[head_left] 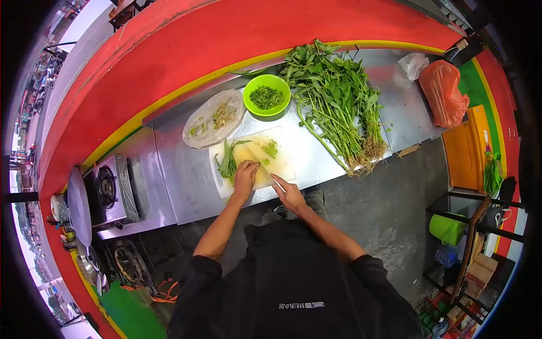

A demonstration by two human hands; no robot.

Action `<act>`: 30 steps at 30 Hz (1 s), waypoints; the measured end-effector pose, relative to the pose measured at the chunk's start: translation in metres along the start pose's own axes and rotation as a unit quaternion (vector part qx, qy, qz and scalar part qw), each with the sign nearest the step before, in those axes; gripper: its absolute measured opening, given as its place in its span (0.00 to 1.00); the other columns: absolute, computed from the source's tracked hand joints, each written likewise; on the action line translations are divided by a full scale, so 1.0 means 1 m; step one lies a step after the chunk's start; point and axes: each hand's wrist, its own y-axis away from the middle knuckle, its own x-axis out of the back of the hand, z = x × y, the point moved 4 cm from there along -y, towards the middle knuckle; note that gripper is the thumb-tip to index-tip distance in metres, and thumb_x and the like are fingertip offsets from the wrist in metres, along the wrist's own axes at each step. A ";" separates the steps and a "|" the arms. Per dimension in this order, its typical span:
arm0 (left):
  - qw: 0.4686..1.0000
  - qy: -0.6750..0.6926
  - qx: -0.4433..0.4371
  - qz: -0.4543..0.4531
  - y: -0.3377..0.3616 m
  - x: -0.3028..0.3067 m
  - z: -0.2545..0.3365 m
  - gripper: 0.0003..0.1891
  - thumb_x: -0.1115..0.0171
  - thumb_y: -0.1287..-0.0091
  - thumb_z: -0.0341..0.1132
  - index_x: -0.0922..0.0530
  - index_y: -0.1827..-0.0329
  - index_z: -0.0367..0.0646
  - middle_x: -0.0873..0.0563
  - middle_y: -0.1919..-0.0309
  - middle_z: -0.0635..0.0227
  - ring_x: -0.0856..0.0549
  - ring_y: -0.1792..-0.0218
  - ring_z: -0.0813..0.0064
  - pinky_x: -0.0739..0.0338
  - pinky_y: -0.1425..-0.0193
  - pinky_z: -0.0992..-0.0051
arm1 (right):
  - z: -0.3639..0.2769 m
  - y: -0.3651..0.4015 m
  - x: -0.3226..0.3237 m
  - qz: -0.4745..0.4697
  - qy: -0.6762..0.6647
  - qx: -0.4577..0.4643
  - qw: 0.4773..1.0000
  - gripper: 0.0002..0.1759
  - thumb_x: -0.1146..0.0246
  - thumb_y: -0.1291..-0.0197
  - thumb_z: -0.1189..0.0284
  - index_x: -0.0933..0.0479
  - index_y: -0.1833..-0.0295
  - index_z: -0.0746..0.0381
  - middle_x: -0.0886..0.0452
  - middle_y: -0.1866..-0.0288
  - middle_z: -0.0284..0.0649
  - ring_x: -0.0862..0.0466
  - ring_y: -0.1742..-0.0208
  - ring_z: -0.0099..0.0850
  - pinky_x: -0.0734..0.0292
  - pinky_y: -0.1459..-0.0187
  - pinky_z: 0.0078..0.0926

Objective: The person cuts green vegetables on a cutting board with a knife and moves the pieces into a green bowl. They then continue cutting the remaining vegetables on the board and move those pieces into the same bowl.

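Note:
My left hand (pixel 244 179) is closed on a small bunch of leafy greens (pixel 227 164), pressing it onto a pale cutting board (pixel 287 167). The fingers of my right hand (pixel 290 196) wrap round the light handle of a knife (pixel 265 164), whose blade lies close beside my left fingertips. A little pile of chopped green stems (pixel 271 148) sits on the board beyond the blade. Behind the board stands a lime-green bowl (pixel 270 117) with finely chopped greens inside. Left of it, a clear plastic bag (pixel 197 135) holds root and stem scraps.
A large heap of leafy greens with roots (pixel 344 101) lies on the steel counter (pixel 178 186), right of the bowl. An orange plastic bag (pixel 443 93) rests at the far right. A gas stove (pixel 116 189) stands at the left end. A red wall (pixel 226 39) runs behind.

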 end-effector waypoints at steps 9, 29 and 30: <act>1.000 0.008 0.009 0.003 -0.002 -0.002 -0.005 0.07 0.30 0.31 0.25 0.11 0.53 0.36 0.11 0.58 0.56 0.13 0.54 0.53 0.18 0.48 0.60 | 0.001 0.008 0.002 -0.024 -0.005 -0.036 0.999 0.25 0.40 0.21 0.63 0.26 0.22 0.54 0.16 0.36 0.62 0.19 0.33 0.61 0.20 0.34 0.49; 1.000 0.002 -0.006 0.020 0.001 -0.002 -0.008 0.07 0.30 0.32 0.26 0.10 0.53 0.38 0.12 0.59 0.57 0.14 0.55 0.53 0.19 0.49 0.59 | -0.003 0.007 0.004 -0.016 -0.011 -0.029 0.999 0.25 0.40 0.21 0.62 0.26 0.23 0.54 0.16 0.35 0.60 0.18 0.33 0.60 0.21 0.33 0.47; 1.000 0.001 -0.006 0.021 0.000 -0.002 -0.008 0.07 0.30 0.32 0.26 0.10 0.53 0.38 0.12 0.59 0.57 0.14 0.55 0.53 0.19 0.49 0.59 | -0.003 0.007 0.004 -0.017 -0.008 -0.032 0.999 0.25 0.40 0.21 0.62 0.26 0.23 0.54 0.16 0.35 0.60 0.18 0.33 0.61 0.21 0.34 0.47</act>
